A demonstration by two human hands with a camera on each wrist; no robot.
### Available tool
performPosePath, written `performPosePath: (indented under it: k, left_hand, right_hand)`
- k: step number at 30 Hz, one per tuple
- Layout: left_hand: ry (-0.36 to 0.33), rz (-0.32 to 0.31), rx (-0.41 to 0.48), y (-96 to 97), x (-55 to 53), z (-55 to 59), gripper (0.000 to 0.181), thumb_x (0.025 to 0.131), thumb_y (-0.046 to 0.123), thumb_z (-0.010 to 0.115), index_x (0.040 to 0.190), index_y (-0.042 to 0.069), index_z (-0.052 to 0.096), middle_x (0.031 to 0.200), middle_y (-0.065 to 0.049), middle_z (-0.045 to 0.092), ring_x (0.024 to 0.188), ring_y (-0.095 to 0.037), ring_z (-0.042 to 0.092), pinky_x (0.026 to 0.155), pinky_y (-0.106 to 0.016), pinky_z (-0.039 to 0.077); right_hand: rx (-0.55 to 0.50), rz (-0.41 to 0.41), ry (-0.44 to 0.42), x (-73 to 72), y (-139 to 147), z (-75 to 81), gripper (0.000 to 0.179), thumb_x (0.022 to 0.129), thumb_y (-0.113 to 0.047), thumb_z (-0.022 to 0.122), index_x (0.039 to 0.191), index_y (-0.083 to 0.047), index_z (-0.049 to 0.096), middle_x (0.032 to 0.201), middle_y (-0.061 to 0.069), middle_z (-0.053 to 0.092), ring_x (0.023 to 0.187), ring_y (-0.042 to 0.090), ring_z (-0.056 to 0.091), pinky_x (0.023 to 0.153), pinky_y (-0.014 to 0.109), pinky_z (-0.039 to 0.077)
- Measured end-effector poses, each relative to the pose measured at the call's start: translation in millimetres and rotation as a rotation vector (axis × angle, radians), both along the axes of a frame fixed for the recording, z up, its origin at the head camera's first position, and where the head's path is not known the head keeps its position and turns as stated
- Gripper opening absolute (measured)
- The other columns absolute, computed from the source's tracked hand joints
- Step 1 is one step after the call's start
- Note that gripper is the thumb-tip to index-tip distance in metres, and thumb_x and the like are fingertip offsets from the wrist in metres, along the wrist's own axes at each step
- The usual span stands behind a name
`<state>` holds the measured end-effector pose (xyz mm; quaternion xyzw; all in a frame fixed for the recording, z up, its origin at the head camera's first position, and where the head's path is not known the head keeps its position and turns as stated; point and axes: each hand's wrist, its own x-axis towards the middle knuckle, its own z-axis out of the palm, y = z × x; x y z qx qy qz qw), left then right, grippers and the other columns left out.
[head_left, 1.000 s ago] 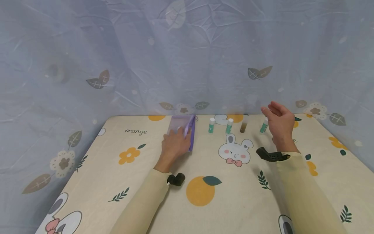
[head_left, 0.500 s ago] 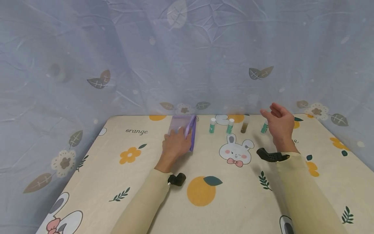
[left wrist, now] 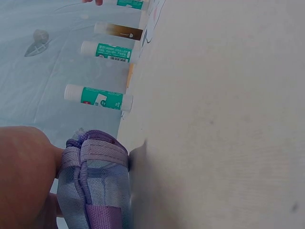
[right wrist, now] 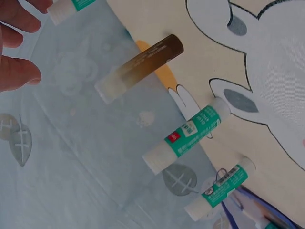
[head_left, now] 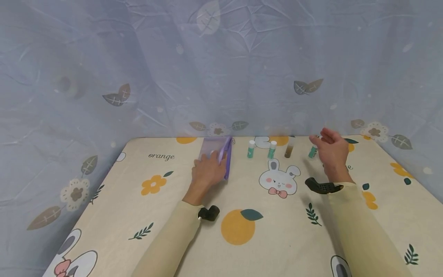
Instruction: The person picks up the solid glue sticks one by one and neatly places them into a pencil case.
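Note:
My left hand point(head_left: 209, 169) rests on a purple mesh zip pouch point(head_left: 211, 143), its fingers spread over it. In the left wrist view the pouch's woven edge point(left wrist: 97, 151) stands up beside the hand, and part of the hand is hidden behind it. My right hand point(head_left: 333, 154) is raised with loosely bent fingers and holds nothing. Close by its thumb stands an upright green glue stick with a white cap point(head_left: 313, 151). In the right wrist view the fingers are apart from that glue stick point(right wrist: 71, 9).
Left of the right hand stand a brown tube with a pale cap point(head_left: 288, 151) and two more green glue sticks, a middle one point(head_left: 272, 150) and a left one point(head_left: 250, 149). Behind the patterned tablecloth point(head_left: 166, 238) hangs a blue-grey curtain point(head_left: 221, 69).
My right hand has lowered slightly beside the rightmost glue stick. The left hand and the pouch stay in place.

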<state>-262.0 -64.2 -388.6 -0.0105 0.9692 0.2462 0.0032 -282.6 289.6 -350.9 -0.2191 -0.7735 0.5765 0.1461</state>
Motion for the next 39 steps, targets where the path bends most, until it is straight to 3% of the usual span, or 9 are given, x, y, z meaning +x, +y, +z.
performPosePath:
  k: [25, 39]
  left_hand:
    - [-0.018, -0.005, -0.006, -0.4, -0.1, 1.1, 0.063, 0.111, 0.051, 0.034, 0.162, 0.014, 0.041, 0.154, -0.030, 0.048, 0.133, -0.057, 0.049, 0.106, -0.070, 0.044]
    - [-0.015, -0.007, 0.002, -1.4, 0.7, 1.2, 0.062, 0.111, 0.050, 0.035, 0.162, 0.015, 0.041, 0.154, -0.030, 0.048, 0.132, -0.056, 0.049, 0.106, -0.069, 0.044]
  right_hand:
    - [-0.034, 0.015, -0.072, -4.9, 9.3, -19.9, 0.067, 0.105, -0.037, 0.065, 0.165, -0.024, 0.040, 0.172, 0.001, 0.039, 0.160, 0.020, 0.035, 0.129, 0.038, 0.034]
    - [-0.018, 0.018, -0.111, -7.5, 11.7, -30.3, 0.064, 0.105, -0.041, 0.065, 0.162, -0.020, 0.045, 0.164, 0.007, 0.049, 0.138, 0.019, 0.048, 0.123, 0.038, 0.041]
